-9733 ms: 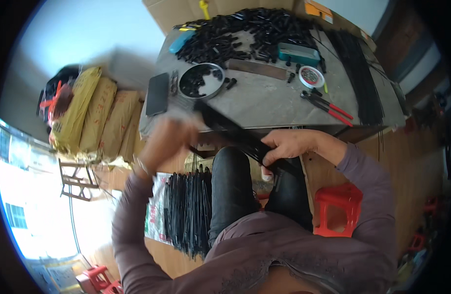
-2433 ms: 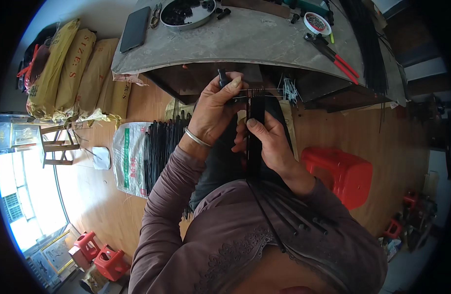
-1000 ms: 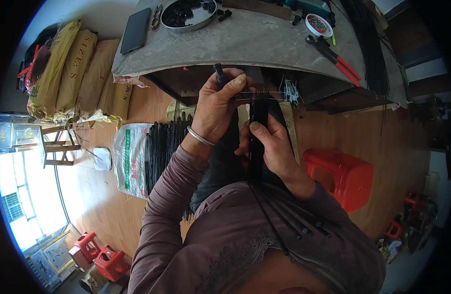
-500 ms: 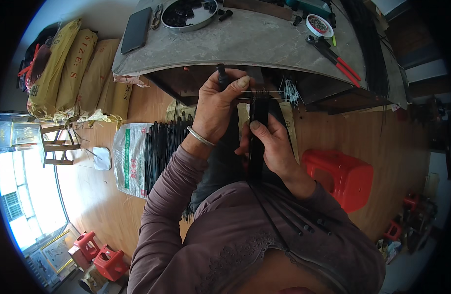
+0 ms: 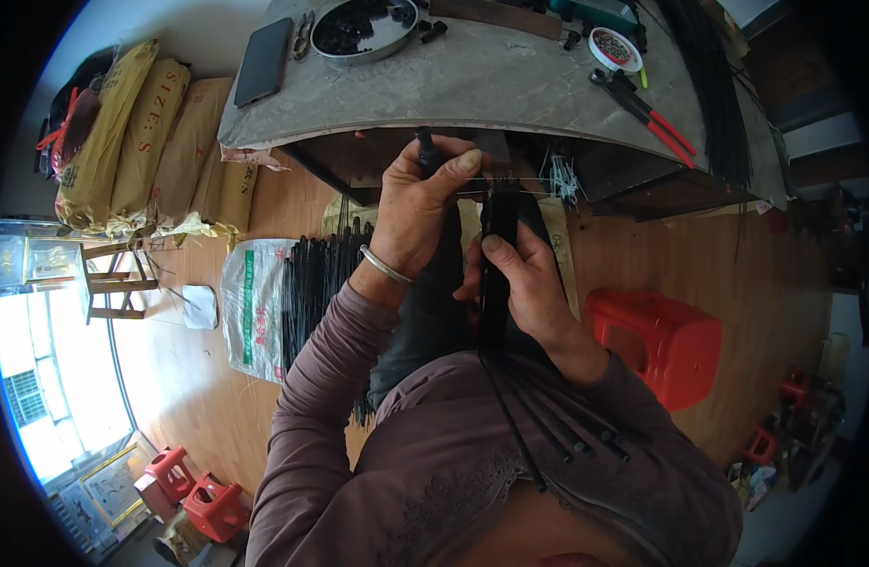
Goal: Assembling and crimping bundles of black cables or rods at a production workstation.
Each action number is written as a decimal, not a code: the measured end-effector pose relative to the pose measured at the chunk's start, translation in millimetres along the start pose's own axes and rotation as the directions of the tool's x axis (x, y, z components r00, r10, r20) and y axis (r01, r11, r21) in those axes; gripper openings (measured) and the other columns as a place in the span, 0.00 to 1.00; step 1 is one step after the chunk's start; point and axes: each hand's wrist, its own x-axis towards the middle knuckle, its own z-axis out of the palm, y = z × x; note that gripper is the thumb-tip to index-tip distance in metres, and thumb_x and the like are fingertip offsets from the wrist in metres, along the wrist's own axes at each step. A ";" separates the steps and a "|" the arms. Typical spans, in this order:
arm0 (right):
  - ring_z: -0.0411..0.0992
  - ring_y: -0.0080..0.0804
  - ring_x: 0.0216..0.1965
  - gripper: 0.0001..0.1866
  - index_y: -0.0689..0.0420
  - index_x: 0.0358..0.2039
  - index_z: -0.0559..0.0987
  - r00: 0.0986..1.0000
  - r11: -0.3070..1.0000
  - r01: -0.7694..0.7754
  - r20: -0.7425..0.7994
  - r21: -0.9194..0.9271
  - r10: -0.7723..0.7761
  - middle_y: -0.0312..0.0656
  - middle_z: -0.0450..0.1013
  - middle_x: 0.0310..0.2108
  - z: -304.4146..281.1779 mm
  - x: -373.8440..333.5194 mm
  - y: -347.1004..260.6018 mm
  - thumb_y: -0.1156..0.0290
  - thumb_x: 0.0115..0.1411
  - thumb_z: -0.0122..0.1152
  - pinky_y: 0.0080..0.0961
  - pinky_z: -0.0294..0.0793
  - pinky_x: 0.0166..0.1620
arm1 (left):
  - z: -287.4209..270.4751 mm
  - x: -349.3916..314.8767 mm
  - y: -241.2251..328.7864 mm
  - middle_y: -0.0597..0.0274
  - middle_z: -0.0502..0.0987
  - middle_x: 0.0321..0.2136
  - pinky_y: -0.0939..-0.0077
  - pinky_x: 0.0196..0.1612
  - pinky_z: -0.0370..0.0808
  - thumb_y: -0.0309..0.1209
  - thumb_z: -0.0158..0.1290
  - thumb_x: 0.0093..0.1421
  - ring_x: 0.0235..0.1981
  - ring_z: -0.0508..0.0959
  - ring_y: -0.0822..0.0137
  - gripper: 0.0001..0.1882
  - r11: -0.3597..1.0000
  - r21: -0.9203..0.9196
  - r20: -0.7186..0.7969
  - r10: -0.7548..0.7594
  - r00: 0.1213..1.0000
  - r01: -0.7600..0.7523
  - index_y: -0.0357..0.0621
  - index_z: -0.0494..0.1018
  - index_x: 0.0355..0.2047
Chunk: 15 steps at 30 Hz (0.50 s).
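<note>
My left hand (image 5: 411,203), a pale bangle at its wrist, is closed around a stepped black cylindrical piece (image 5: 425,144) that sticks up beside the thumb. Its thumb and forefinger press together at thin pale wires (image 5: 534,179), which run rightward across the bundle's upper end. With thumb in front, my right hand (image 5: 524,274) grips an upright bundle of thin black rods (image 5: 496,307); small prongs stand at its top. From its lower end, several loose black rods (image 5: 548,420) fan out over my chest. The wires end at a pale tangled bunch (image 5: 563,178) by the table edge.
On the grey table (image 5: 510,90) lie a phone (image 5: 263,61), a metal dish (image 5: 335,47) of black parts, a small bowl (image 5: 615,49) and red-handled pliers (image 5: 647,115). A red stool (image 5: 656,345) stands right; more black rods (image 5: 321,288) lie on a sack at left.
Both hands keep their hold and hardly move. The free ends of the loose rods over my chest have shifted slightly.
</note>
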 end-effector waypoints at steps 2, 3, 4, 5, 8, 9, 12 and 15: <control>0.72 0.26 0.27 0.13 0.60 0.41 0.70 1.000 1.000 0.002 0.001 -0.008 -0.002 0.40 0.70 0.28 -0.2 -0.4 -1.0 0.63 0.66 0.52 0.30 0.81 0.31 | 1.1 -0.1 0.2 0.62 0.80 0.32 0.79 0.41 0.75 0.24 0.59 0.57 0.33 0.78 0.72 0.06 1.000 0.000 0.008 0.004 1.000 -0.004 0.40 0.76 0.36; 0.72 0.26 0.27 0.13 0.60 0.42 0.70 1.000 1.000 0.001 0.004 -0.023 -0.001 0.40 0.70 0.28 -0.1 -0.6 -2.1 0.63 0.66 0.52 0.30 0.81 0.31 | 1.5 0.0 0.2 0.62 0.80 0.32 0.79 0.41 0.75 0.23 0.59 0.57 0.33 0.78 0.72 0.06 1.000 -0.001 0.015 0.009 1.000 -0.009 0.40 0.76 0.35; 0.71 0.26 0.27 0.13 0.60 0.42 0.70 1.000 0.999 0.000 0.010 -0.039 0.000 0.40 0.69 0.28 0.2 -0.5 -2.8 0.63 0.66 0.52 0.30 0.81 0.31 | 1.2 0.6 -0.8 0.62 0.80 0.32 0.79 0.41 0.75 0.23 0.59 0.57 0.33 0.78 0.72 0.06 1.000 0.000 0.015 0.009 1.000 -0.009 0.40 0.76 0.35; 0.71 0.26 0.27 0.13 0.60 0.42 0.70 1.000 0.999 0.001 0.010 -0.038 0.000 0.40 0.69 0.28 0.0 -0.3 -2.0 0.63 0.66 0.52 0.30 0.81 0.31 | 0.6 1.8 -2.8 0.62 0.80 0.31 0.79 0.41 0.75 0.24 0.59 0.57 0.33 0.78 0.73 0.06 0.999 0.017 0.015 0.031 0.999 -0.031 0.41 0.76 0.35; 0.71 0.25 0.27 0.13 0.59 0.43 0.70 1.000 1.000 0.020 0.001 -0.023 -0.020 0.39 0.69 0.28 -1.7 0.3 0.9 0.63 0.66 0.52 0.29 0.81 0.30 | 0.5 2.9 -3.5 0.62 0.80 0.31 0.80 0.41 0.74 0.24 0.59 0.57 0.33 0.78 0.73 0.06 0.998 0.043 0.014 0.049 0.999 -0.049 0.41 0.76 0.35; 0.71 0.25 0.27 0.13 0.59 0.43 0.70 1.000 1.000 0.019 0.004 -0.020 -0.019 0.39 0.69 0.28 -2.3 0.3 1.1 0.63 0.66 0.52 0.29 0.81 0.30 | 0.7 3.0 -3.5 0.62 0.80 0.31 0.80 0.41 0.74 0.24 0.59 0.57 0.33 0.78 0.74 0.06 0.997 0.053 0.014 0.046 0.999 -0.047 0.41 0.76 0.35; 0.70 0.25 0.27 0.13 0.60 0.43 0.70 1.000 0.999 0.020 0.008 -0.026 -0.020 0.39 0.69 0.29 -2.9 0.4 0.3 0.63 0.66 0.52 0.29 0.81 0.30 | 1.0 3.3 -3.7 0.62 0.80 0.31 0.80 0.41 0.74 0.24 0.59 0.57 0.33 0.77 0.74 0.05 0.998 0.049 0.009 0.035 0.999 -0.036 0.41 0.77 0.35; 0.70 0.25 0.27 0.13 0.60 0.43 0.70 1.000 0.999 0.020 0.010 -0.028 -0.020 0.39 0.69 0.29 -3.0 0.0 0.6 0.64 0.66 0.52 0.30 0.81 0.30 | 1.0 3.0 -3.6 0.62 0.79 0.31 0.79 0.41 0.74 0.24 0.59 0.57 0.34 0.78 0.73 0.05 0.998 0.056 0.013 0.038 0.999 -0.039 0.41 0.76 0.35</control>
